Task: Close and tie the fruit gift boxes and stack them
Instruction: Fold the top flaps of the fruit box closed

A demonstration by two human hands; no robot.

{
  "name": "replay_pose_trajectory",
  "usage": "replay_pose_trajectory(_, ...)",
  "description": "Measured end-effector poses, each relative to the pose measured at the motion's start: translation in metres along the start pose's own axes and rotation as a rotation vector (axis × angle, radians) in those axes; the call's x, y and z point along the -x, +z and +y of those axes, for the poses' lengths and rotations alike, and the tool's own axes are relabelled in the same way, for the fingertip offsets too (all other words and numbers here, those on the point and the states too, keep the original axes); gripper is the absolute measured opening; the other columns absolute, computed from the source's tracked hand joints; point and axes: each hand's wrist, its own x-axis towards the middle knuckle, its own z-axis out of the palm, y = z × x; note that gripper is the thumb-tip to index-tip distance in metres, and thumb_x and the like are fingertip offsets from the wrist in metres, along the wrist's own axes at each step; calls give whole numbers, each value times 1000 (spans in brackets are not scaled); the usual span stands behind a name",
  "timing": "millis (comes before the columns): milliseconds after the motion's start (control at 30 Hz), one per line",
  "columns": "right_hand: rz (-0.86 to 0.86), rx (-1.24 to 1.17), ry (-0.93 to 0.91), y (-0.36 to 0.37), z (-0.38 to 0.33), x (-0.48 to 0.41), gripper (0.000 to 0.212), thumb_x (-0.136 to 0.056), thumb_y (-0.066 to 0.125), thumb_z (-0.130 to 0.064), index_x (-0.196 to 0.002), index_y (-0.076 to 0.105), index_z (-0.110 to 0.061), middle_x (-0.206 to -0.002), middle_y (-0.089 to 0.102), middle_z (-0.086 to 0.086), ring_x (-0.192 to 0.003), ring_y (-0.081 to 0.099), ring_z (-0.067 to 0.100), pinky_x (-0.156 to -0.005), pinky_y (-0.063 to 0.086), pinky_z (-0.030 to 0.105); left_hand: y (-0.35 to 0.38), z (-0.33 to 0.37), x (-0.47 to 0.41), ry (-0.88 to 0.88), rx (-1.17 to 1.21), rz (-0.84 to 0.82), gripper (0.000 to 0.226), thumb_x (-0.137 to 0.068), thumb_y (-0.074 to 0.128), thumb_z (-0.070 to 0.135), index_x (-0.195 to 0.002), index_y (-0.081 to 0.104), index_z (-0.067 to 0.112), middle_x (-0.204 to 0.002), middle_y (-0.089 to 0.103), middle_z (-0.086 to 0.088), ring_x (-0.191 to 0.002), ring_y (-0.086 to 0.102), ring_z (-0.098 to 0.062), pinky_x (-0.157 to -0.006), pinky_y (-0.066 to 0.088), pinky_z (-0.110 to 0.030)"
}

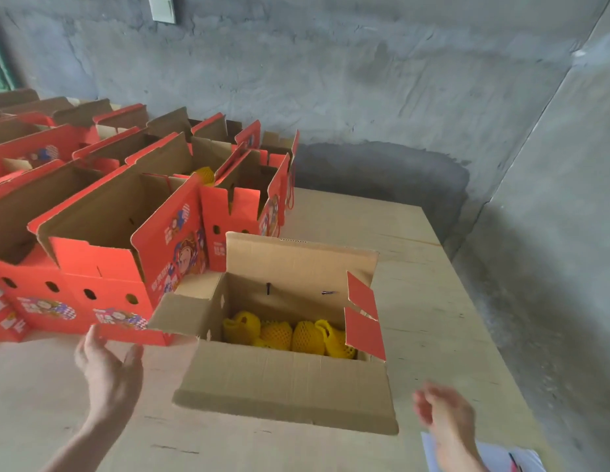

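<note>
Fruit [307, 337] in yellow nets sits in box [286, 386]; left grip [109, 362] spread touching flap [181, 318], right grip [443, 410] spread.

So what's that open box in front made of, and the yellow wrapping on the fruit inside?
Open box: corrugated cardboard, plain matte brown inside, printed red outside; faint ribs show on the flap. Yellow wrapping: probably foam mesh sleeves, matte, with a netted pattern.

site: looks like a bare packing or storage room. walls [331, 80] are raw grey concrete, patchy, with a dark stain low down, and the work surface is a plain plywood table [416, 301]. many identical red printed boxes [102, 267] stand open in rows on it, the nearest holding fruit [307, 337] in yellow foam nets; loose papers [494, 458] lie at the near right corner.
</note>
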Motion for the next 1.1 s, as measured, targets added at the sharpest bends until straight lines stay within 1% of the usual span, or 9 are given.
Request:
replay_pose_trajectory(100,-145,320,-435,21,-43,-20,9,-92,62,-22,-101,63,-18,-107,66,3,-94,63,12,-74,46,23,23,15,3,-594,562,-306,45,-100,39,37,-127,48,3,-116,58,-12,-110,54,-29,-102,37,-43)
replay_pose_trajectory(200,-521,711,-648,72,-75,-9,78,-76,61,-68,-139,37,-29,-135,39,-10,-120,40,7,-96,39,31,38,44,6,-510,833,-508,45,-91,40,48,-116,53,13,-96,64,-7,-85,60,-25,-78,47,-37)
replay_pose_trajectory(300,-505,1201,-835,99,-63,3,101,-75,62,-67,-150,5,-30,-158,7,-1,-142,15,28,-111,28,51,40,69,5,-368,912,-578,53,-89,37,64,-112,67,27,-109,69,1,-97,66,-18,-87,49,-34)
replay_pose_trajectory(467,-535,792,-693,104,-57,-5,74,-88,61,-21,-149,20,-29,-149,31,2,-129,36,24,-92,48,37,46,80,18,101,89,-703,34,-95,38,47,-117,62,35,-136,51,11,-124,47,-7,-103,35,-27)
replay_pose_trajectory(600,-656,511,-508,90,-68,-9,48,-99,38,-45,-145,34,-32,-138,41,-9,-120,41,8,-85,37,22,59,74,6,557,-819,-700,38,-101,39,28,-138,48,30,-151,26,5,-141,18,-21,-116,17,-37)
replay_pose_trajectory(667,-682,546,-520,87,-65,-13,55,-98,21,-51,-136,52,-24,-133,44,-12,-121,39,5,-93,29,21,64,79,-1,618,-841,-683,34,-99,45,23,-131,57,25,-144,36,0,-138,23,-23,-115,16,-36)
replay_pose_trajectory(767,-525,735,-784,87,-53,-19,33,-101,44,-24,-120,64,-6,-139,49,-1,-125,43,11,-97,27,15,71,80,-8,657,-546,-550,24,-91,60,11,-113,69,10,-118,55,-8,-117,48,-27,-99,34,-30)
replay_pose_trajectory(967,-197,724,-1045,89,-34,-19,71,-75,79,-8,-136,43,-2,-135,45,15,-128,39,31,-104,31,28,86,79,-25,515,-223,-541,116,-75,71,-7,-149,-14,21,-157,9,-8,-142,16,-18,-114,26,-39)
replay_pose_trajectory(1100,-280,779,-957,91,-35,-21,109,-78,77,-8,-151,-4,-17,-157,16,8,-129,39,27,-103,40,31,88,82,-37,550,-118,-673,129,-73,71,-14,-142,-30,27,-157,12,-6,-129,27,-1,-93,40,-8)
